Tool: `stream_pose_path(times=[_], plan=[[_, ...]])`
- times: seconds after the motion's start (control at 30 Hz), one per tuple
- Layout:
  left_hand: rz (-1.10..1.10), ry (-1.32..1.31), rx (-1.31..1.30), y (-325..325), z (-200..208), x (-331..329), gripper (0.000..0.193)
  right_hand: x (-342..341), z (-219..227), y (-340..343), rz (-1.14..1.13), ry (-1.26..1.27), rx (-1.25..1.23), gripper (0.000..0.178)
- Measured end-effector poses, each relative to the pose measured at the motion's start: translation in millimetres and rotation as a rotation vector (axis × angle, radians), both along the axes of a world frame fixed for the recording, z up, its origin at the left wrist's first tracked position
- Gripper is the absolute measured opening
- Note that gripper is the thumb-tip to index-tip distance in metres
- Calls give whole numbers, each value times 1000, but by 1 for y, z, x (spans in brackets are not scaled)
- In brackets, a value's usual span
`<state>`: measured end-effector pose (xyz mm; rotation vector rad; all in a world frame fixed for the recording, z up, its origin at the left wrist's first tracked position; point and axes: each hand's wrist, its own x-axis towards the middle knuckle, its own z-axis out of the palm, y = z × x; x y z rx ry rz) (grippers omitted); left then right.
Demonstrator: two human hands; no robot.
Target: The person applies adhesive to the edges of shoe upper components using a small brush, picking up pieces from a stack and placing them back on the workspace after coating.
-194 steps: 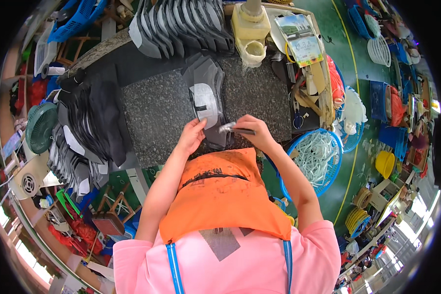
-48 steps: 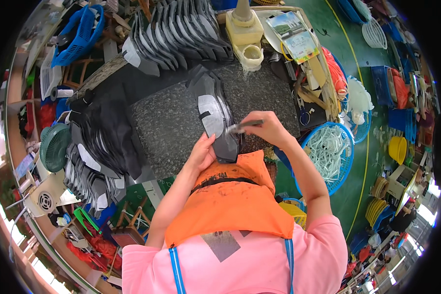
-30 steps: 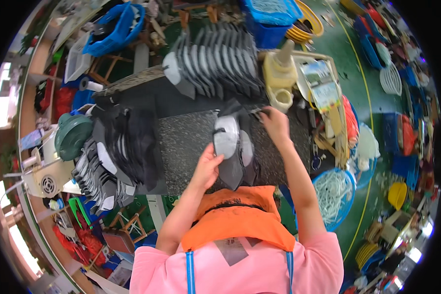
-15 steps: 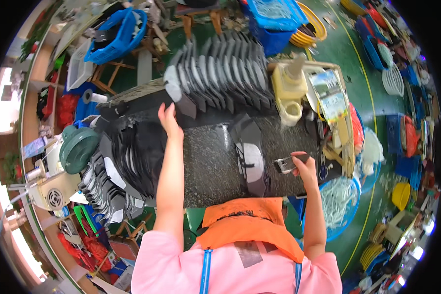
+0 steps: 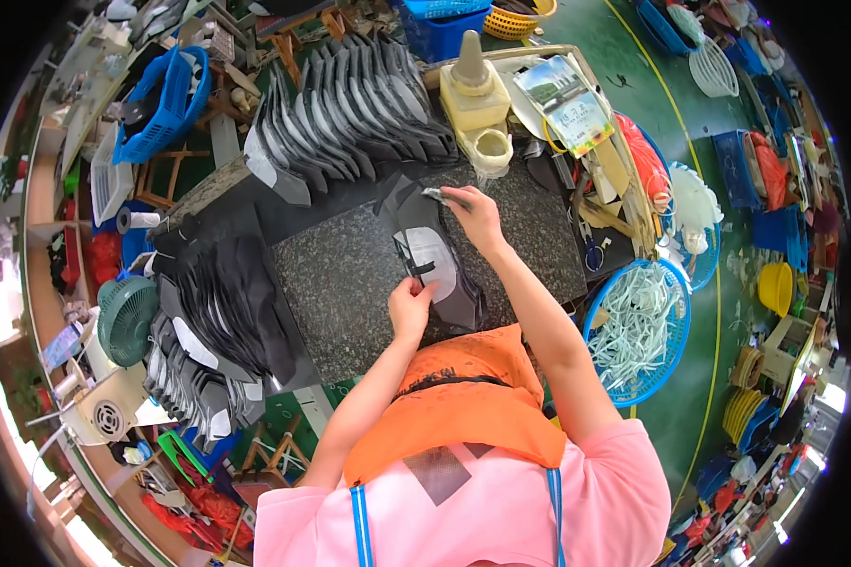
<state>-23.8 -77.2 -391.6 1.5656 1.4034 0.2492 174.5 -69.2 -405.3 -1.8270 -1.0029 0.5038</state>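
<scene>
A flat, curved grey-and-black cut piece (image 5: 433,260) with a light patch lies on the speckled stone slab (image 5: 336,283) in front of me. At its left edge, near a small black strap, my left hand (image 5: 411,307) pinches the piece. My right hand (image 5: 476,219) is over the piece's far end, closed round a small hand tool (image 5: 435,194) with a metal end; the fingers cover most of its handle. Behind the slab, a row of similar grey pieces (image 5: 350,113) leans together. Layered black pieces (image 5: 241,302) are heaped to the left.
A cream glue pot (image 5: 477,109) with a cone-shaped top stands at the slab's far right, beside a picture card (image 5: 563,104) and scissors (image 5: 591,248). A blue basket (image 5: 679,326) of pale strips sits on the floor at right. A green fan (image 5: 128,321) is at left.
My left hand has come from the far row to the piece's left edge. My right hand has moved the tool from right of the piece to its far end. The view has shifted.
</scene>
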Motion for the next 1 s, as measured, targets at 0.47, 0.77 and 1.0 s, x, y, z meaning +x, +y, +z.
stream_pose_path(times=[0.47, 0.77, 1.0], plan=[[368, -937, -1118, 74, 23, -18, 35, 112, 10, 28, 37, -602, -181, 18], [464, -624, -752, -2, 3, -9, 22, 67, 49, -28, 64, 823, -229, 20], [308, -628, -768, 3, 1, -8, 15, 7, 7, 17, 339, -211, 14, 20]])
